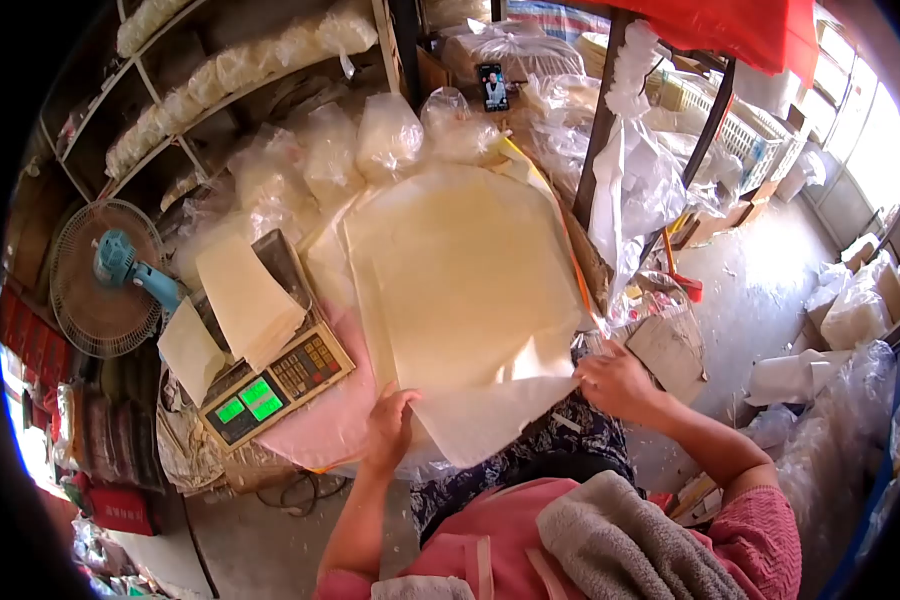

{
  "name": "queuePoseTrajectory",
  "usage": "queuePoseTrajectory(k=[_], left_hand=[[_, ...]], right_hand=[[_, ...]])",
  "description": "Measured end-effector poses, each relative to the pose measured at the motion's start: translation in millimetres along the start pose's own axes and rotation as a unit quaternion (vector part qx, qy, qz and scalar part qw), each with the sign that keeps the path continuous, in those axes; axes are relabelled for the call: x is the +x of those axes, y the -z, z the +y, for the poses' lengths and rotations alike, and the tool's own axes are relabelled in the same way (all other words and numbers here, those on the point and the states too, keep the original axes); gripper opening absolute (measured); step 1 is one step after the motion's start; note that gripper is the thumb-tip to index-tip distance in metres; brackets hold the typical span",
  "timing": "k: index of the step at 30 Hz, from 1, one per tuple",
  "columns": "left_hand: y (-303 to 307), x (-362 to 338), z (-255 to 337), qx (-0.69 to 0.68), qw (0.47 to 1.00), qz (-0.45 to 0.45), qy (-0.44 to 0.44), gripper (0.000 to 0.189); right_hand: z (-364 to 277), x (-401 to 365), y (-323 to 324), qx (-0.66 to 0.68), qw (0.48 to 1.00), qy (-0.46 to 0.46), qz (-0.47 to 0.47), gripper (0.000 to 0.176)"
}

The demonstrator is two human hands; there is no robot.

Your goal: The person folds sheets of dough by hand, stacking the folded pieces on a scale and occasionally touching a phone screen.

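Note:
A broad stack of thin, pale yellow sheets (460, 270) lies on the table in front of me. The near edge of a whitish, see-through sheet (485, 420) is lifted and hangs over the table's front edge toward my lap. My left hand (390, 418) pinches its left corner between thumb and fingers. At the right corner, my right hand (612, 382) has its fingers closed on the same sheet. The sheet is drawn out between both hands, its middle sagging a little.
Left of the stack, a digital scale (280, 385) with lit green displays carries cut sheets (248, 300). A fan (110, 275) stands beyond it. Filled plastic bags (388, 135) line the table's back. A phone (492, 87) stands upright there, and a dark post (598, 130) rises at right.

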State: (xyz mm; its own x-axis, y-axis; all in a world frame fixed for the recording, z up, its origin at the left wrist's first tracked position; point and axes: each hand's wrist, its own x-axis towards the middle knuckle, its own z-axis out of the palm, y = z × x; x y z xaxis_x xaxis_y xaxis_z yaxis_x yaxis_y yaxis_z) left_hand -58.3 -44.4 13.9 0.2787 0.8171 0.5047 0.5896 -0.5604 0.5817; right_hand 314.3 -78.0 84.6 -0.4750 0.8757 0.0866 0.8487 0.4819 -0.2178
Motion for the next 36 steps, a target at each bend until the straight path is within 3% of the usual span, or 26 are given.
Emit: queuePoseTrajectory(k=[1, 2, 3, 5, 8, 11, 13, 15, 18, 21, 24, 28, 30, 32, 34, 36], left_hand=[[-0.4, -1.7, -0.9, 0.003, 1.0, 0.006, 0.012, 0.016], [1.4, -4.7, -1.7, -0.066, 0.992, -0.018, 0.102, 0.017], [-1.8, -10.9, -4.8, -0.109, 0.983, 0.023, 0.145, 0.014], [7.7, -3.5, 10.7, -0.199, 0.97, 0.076, 0.121, 0.007], [10.3, -0.3, 0.4, -0.186, 0.963, 0.069, 0.183, 0.004], [13.4, 20.7, -4.9, -0.171, 0.942, 0.072, 0.281, 0.012], [12.3, 44.0, -12.8, -0.124, 0.941, 0.099, 0.298, 0.016], [10.3, 70.0, -20.8, -0.063, 0.938, 0.126, 0.317, 0.019], [-9.6, 103.8, -23.9, 0.134, 0.948, 0.279, 0.079, 0.037], [-24.5, 103.5, -10.8, 0.359, 0.933, -0.008, -0.026, 0.058], [-46.9, 88.3, -11.3, 0.261, 0.958, -0.116, 0.02, 0.062], [-63.5, 71.9, -27.1, 0.255, 0.959, -0.12, 0.031, 0.065], [-64.2, 72.4, -28.1, 0.252, 0.96, -0.118, 0.031, 0.066], [-63.3, 71.4, -30.3, 0.253, 0.959, -0.125, 0.017, 0.066], [-61.0, 76.2, -32.2, 0.248, 0.959, -0.139, 0.0, 0.065], [-54.9, 78.5, -33.6, 0.239, 0.957, -0.165, -0.01, 0.063]], right_hand=[[-5.8, 1.9, 20.5, 0.092, 0.994, -0.053, 0.027, 0.011], [-14.8, 5.0, 44.4, 0.079, 0.989, 0.013, 0.125, 0.01], [-27.3, 6.3, 65.7, 0.104, 0.979, 0.029, 0.175, 0.011], [-40.3, 13.4, 93.2, 0.048, 0.975, 0.043, 0.212, 0.01], [12.4, 23.8, 76.6, 0.114, 0.992, 0.011, 0.044, 0.014], [21.8, 79.0, 99.3, 0.103, 0.991, -0.051, 0.069, 0.019], [36.4, 134.6, 108.2, 0.069, 0.994, -0.019, 0.083, 0.019], [52.2, 193.9, 96.9, 0.08, 0.993, -0.051, 0.065, 0.02], [87.6, 268.7, 35.8, 0.015, 0.997, -0.043, 0.069, 0.009], [103.0, 304.1, -22.4, -0.064, 0.994, -0.081, 0.047, 0.009], [106.5, 317.0, -51.0, -0.085, 0.991, -0.091, 0.043, 0.007], [97.6, 315.5, -50.3, -0.138, 0.986, -0.092, 0.031, 0.017], [87.6, 302.6, -42.8, -0.159, 0.982, -0.089, 0.055, 0.026], [69.2, 281.1, -49.0, -0.151, 0.976, -0.071, 0.139, 0.039], [41.7, 244.5, -55.3, -0.142, 0.978, -0.013, 0.152, 0.043], [3.3, 201.1, -48.4, -0.016, 0.983, 0.04, 0.178, 0.04]])
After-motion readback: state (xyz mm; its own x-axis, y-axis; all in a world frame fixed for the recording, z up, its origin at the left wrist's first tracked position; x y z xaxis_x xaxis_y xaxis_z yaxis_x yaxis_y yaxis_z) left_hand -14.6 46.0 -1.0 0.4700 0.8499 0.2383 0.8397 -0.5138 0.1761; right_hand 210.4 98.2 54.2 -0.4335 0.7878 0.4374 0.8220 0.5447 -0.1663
